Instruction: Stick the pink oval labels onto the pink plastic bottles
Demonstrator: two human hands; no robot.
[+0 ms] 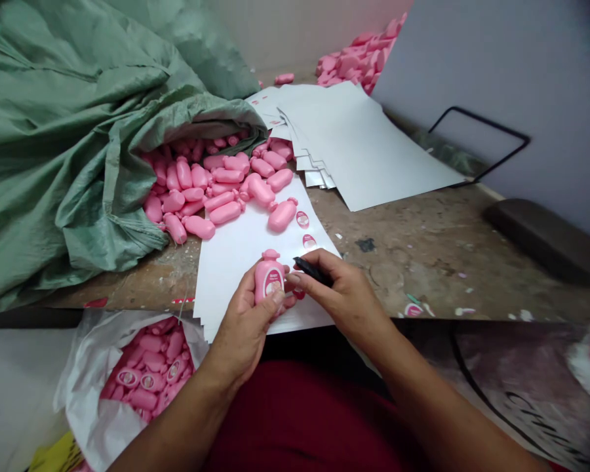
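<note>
My left hand (248, 318) is closed around a small pink bottle (267, 272), which stands upright with an oval "BABY" label facing me. The thumb presses on the lower part of that label. Close on its right, my right hand (344, 288) grips a black pen-like tool (314, 270), its dark tip pointing left toward the bottle. Under both hands lies a stack of white label sheets (221, 262), with a few oval stickers (302, 219) along the right side. Several unlabelled pink bottles (282, 215) rest on the sheet's far part.
A green woven sack (103, 144) spills pink bottles onto the worn table (398, 255). Below the edge hangs a white bag (98, 393) of bottles, some labelled. More white sheets (368, 144) lie behind. At the right are a black wire frame (491, 121) and a dark block (545, 239).
</note>
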